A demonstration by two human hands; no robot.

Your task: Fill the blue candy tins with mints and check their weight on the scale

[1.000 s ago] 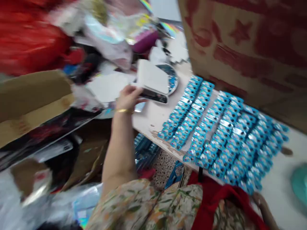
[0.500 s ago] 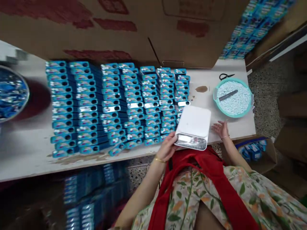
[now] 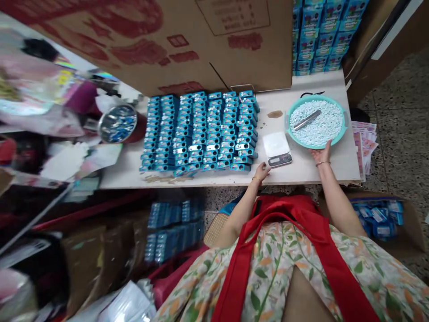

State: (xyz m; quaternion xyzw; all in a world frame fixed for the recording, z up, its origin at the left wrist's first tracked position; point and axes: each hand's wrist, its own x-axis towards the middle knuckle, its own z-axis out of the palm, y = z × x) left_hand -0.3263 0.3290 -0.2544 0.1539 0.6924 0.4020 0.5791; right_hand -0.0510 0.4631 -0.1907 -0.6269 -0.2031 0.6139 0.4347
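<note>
A white digital scale (image 3: pixel 276 145) lies flat on the table, its dark display strip towards me. My left hand (image 3: pixel 261 172) is at its lower left corner, with the fingers closed at the edge. To the right stands a turquoise basin (image 3: pixel 345 129) full of small pale pellets (image 3: pixel 317 132). On its near rim is my right hand (image 3: pixel 321 155), the fingers closed against it and partly hidden. A metal scoop-like tool (image 3: pixel 307 120) rests on the pellets. Left of the scale, blue boxes (image 3: pixel 199 134) with round holes stand in several packed rows.
Behind the rows stands a large cardboard box (image 3: pixel 214 49), with stacked blue packs (image 3: pixel 318 40) to its right. A metal bowl of shiny packets (image 3: pixel 118 124) is at the left. Dark scissors (image 3: pixel 311 94) lie behind the basin. An open carton (image 3: pixel 407 223) holds blue packs below the table edge.
The scale has gone from a tilted hold in my left hand to lying on the table. My right hand has moved up to the basin's rim. The view has shifted, showing more on the left.
</note>
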